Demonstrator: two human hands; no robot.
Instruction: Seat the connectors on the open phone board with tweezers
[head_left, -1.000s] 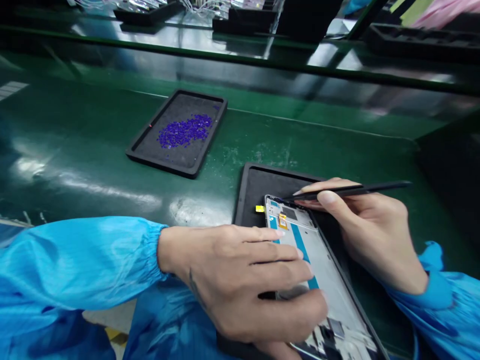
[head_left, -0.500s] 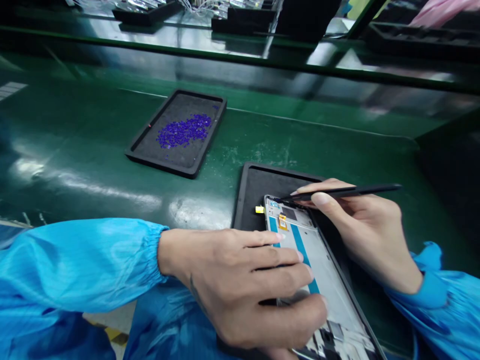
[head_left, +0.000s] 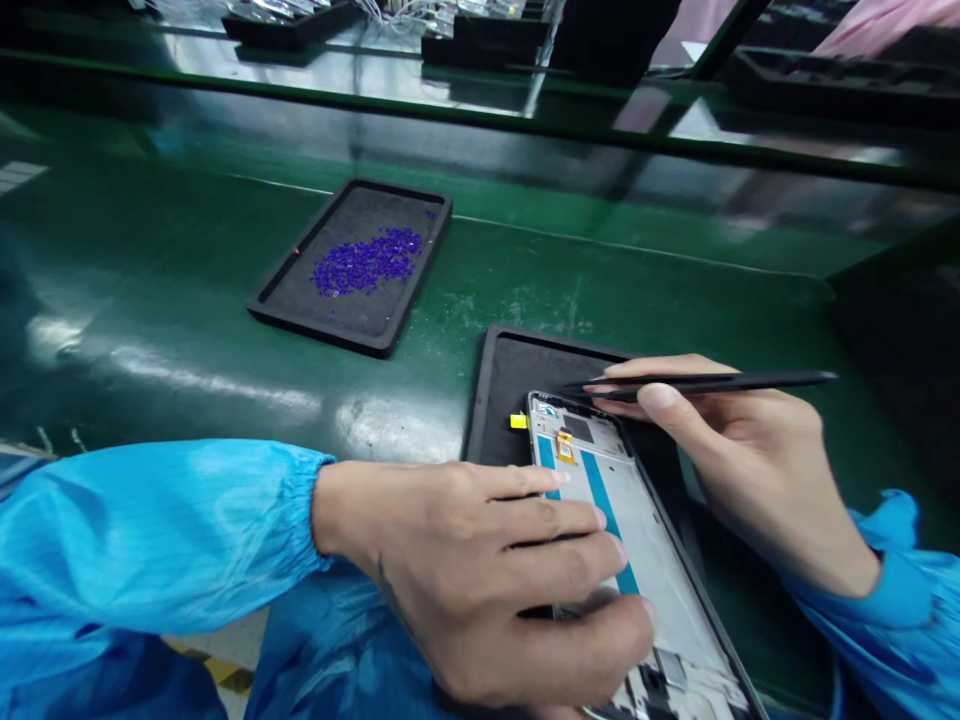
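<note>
My left hand [head_left: 480, 570] lies across a silvery phone frame [head_left: 660, 570], its fingers over the inner face and its thumb mostly hidden near the lower edge, gripping it. Blue strips, a small orange-gold flex piece and a yellow tab at the upper left edge show on the frame. Pinched in my right hand [head_left: 750, 450] are black tweezers [head_left: 735, 382], held nearly level. Their tips point left, close to the frame's top edge; whether they hold anything is too small to tell. Under the frame's upper part is a black tray [head_left: 510, 370].
A second black tray [head_left: 300, 300] on the green bench [head_left: 187, 260] carries a heap of tiny purple-blue pieces [head_left: 367, 262]. Along the back runs a raised shelf edge [head_left: 480, 118] with dark trays and wires above it. A dark block stands at the right.
My right hand has shifted slightly to the right with the tweezers, drawing the tips back a little along the frame's top edge. My left hand and the phone frame stay almost still.
</note>
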